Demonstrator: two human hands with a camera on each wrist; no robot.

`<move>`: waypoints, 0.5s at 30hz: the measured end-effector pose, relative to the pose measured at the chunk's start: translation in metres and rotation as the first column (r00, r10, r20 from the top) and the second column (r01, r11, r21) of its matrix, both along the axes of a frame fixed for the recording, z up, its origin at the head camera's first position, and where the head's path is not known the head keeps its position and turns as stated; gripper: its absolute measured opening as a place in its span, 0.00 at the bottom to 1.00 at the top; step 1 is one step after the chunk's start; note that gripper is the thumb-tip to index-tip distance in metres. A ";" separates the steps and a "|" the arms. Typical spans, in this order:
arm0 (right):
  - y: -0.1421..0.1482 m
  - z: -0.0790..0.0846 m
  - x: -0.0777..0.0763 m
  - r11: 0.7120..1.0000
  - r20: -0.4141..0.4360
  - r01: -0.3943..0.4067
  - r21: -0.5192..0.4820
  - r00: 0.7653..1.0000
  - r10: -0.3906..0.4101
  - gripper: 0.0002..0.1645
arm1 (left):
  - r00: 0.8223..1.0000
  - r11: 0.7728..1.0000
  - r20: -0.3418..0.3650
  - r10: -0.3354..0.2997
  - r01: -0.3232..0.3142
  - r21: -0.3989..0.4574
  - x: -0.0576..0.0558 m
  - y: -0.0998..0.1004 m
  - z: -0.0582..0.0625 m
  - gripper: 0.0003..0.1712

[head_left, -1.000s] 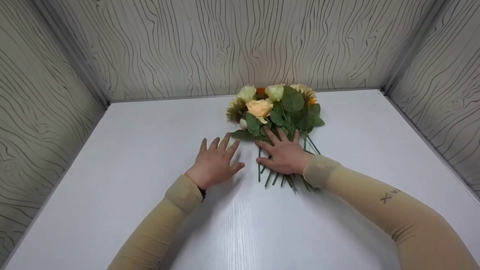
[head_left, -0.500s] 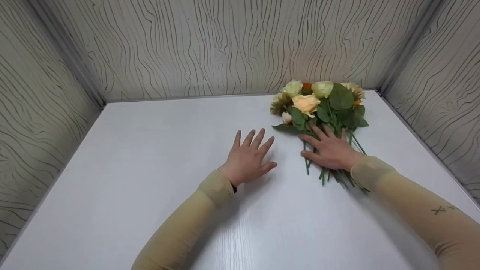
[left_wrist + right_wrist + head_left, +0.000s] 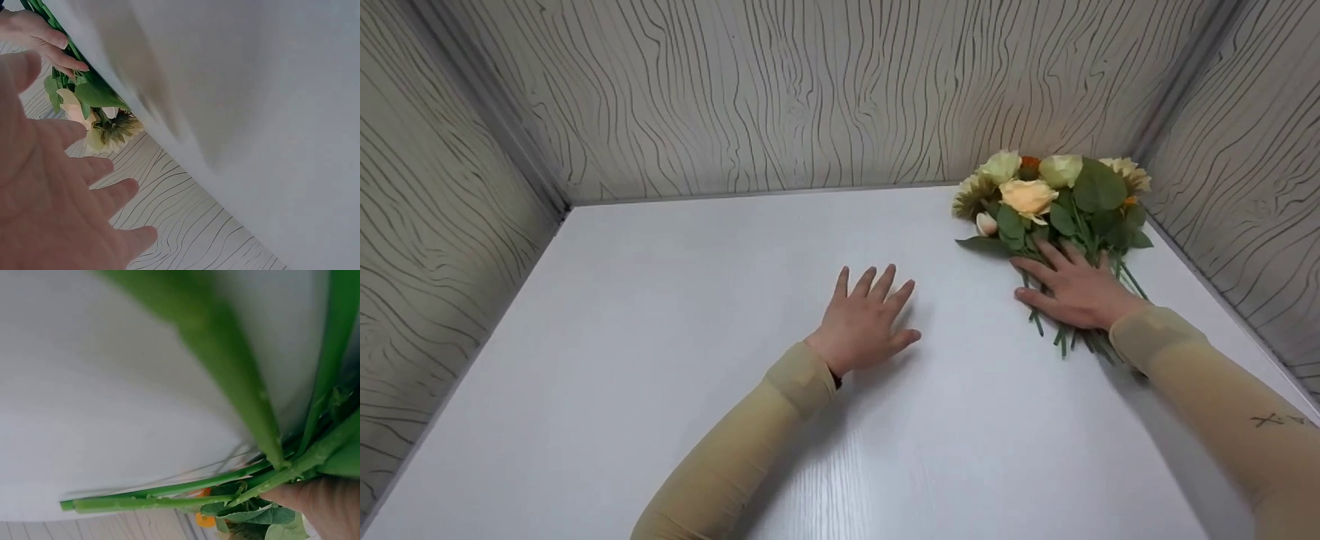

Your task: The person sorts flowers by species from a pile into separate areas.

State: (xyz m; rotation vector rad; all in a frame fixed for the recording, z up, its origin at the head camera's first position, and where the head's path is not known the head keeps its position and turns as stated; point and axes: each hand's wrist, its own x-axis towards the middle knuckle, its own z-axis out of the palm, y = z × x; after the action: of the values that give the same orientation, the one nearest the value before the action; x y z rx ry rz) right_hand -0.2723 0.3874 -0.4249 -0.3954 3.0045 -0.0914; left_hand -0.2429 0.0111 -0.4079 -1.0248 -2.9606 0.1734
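Observation:
A bunch of flowers (image 3: pixel 1029 198) lies at the back right of the white table, its cream, peach and orange blooms toward the rear wall and its green stems (image 3: pixel 1063 339) toward the person. Across the stems rests the right hand (image 3: pixel 1076 291), palm down with fingers spread and straight. The left hand (image 3: pixel 864 322) hovers over the table's middle, fingers splayed, touching nothing. In the left wrist view, its palm (image 3: pixel 56 197) faces the table and the bouquet (image 3: pixel 112 126) shows beyond. Close up in the right wrist view, several stems (image 3: pixel 169 500) run beside part of the right hand (image 3: pixel 326 503).
The white tabletop (image 3: pixel 660 315) spreads out to the left and front. Wood-grain patterned panels (image 3: pixel 780 90) stand along the back and both sides, joined by grey corner posts.
The right hand has slid the bunch of flowers rightward from the table's back middle to its back right. The left hand has also moved right, its fingers still spread.

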 end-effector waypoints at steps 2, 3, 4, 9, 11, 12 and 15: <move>0.006 0.001 0.000 1.000 -0.003 -0.004 0.009 1.000 0.004 0.47 | 1.000 1.000 0.003 -0.001 0.001 0.001 0.000 -0.001 -0.001 0.45; 0.008 0.002 0.000 1.000 -0.001 -0.007 0.010 1.000 0.007 0.46 | 1.000 1.000 0.006 -0.001 0.001 0.003 0.000 -0.001 -0.001 0.45; 0.010 0.003 0.000 1.000 0.002 -0.009 0.010 1.000 0.009 0.46 | 1.000 1.000 0.011 -0.001 0.001 0.002 0.000 -0.001 -0.002 0.45; 0.009 0.008 0.000 1.000 0.036 -0.010 -0.029 0.999 0.011 0.45 | 0.999 1.000 0.048 0.006 -0.008 0.028 0.000 -0.004 0.001 0.44; 0.006 0.012 0.002 0.998 0.042 -0.012 -0.054 0.999 0.014 0.44 | 0.998 0.999 0.061 0.007 -0.010 0.043 0.001 -0.005 0.002 0.44; 0.005 0.014 0.003 0.997 0.044 -0.012 -0.072 0.999 0.015 0.43 | 0.998 0.999 0.065 0.006 -0.009 0.049 0.001 -0.005 0.003 0.44; 0.002 0.026 0.010 0.992 0.033 -0.018 -0.123 0.999 0.022 0.40 | 0.998 0.998 0.068 -0.001 -0.003 0.065 0.003 -0.007 0.006 0.44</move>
State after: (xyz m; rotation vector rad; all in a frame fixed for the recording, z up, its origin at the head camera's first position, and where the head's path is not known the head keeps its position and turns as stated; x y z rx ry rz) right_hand -0.2621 0.3896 -0.3985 -0.4311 2.9696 -0.2794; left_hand -0.2398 0.0039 -0.4022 -1.0420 -3.0047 0.0427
